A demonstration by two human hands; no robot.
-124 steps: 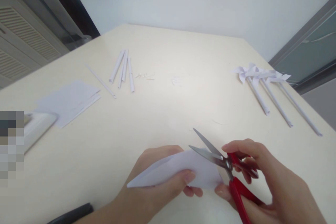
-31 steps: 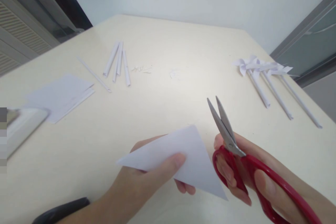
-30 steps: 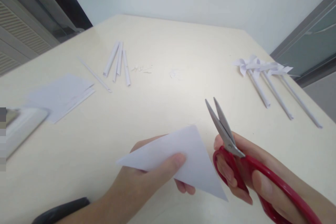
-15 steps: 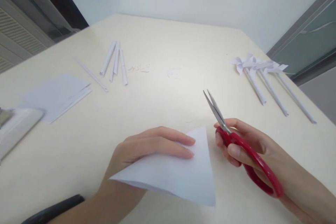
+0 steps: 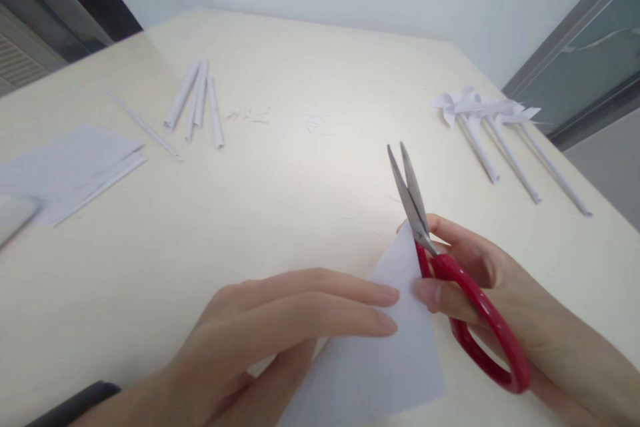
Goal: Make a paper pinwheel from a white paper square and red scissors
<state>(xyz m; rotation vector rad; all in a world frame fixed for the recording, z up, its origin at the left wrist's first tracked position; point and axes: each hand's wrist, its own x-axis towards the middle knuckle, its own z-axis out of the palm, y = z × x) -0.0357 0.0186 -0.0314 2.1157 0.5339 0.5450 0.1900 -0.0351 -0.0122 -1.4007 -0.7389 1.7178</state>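
Leftmost, beyond the counter (image 5: pixel 280 213), a slatted panel (image 5: pixel 20 53). Nearer, on the counter, a rounded white object (image 5: pixel 15 217), mostly out of view, right by a pile of paper sheets (image 5: pixel 75 170) with edges slightly out of line. Down at the bottom, part of a black object (image 5: pixel 75 405), too cut off to identify. Further right, one thin paper stick (image 5: pixel 145 125) on a slant, then four rolled paper tubes (image 5: pixel 201 97), close together and fanned toward the near side. Just beside, small paper scraps (image 5: pixel 247 115); a little past those, a fainter scatter of slivers (image 5: pixel 317 123).

In front, the left hand (image 5: pixel 260 320), with two fingers straight and slightly parted over the white sheet (image 5: pixel 380 360); cannot tell whether gripping it from beneath. Between both hands, the sheet itself, running out of view at the bottom. Next, the red-handled scissors (image 5: pixel 450 268), blades slightly apart and pointing away, pivot right by the sheet's upper corner. Around the handles, the fingers of the right hand (image 5: pixel 510 300), wrapped in a firm hold, thumb at the sheet's right edge. Well apart, on the right side of the counter, three paper pinwheels (image 5: pixel 513 153), side by side, heads overlapping. Beyond, a glass pane (image 5: pixel 600 73) in a grey frame.
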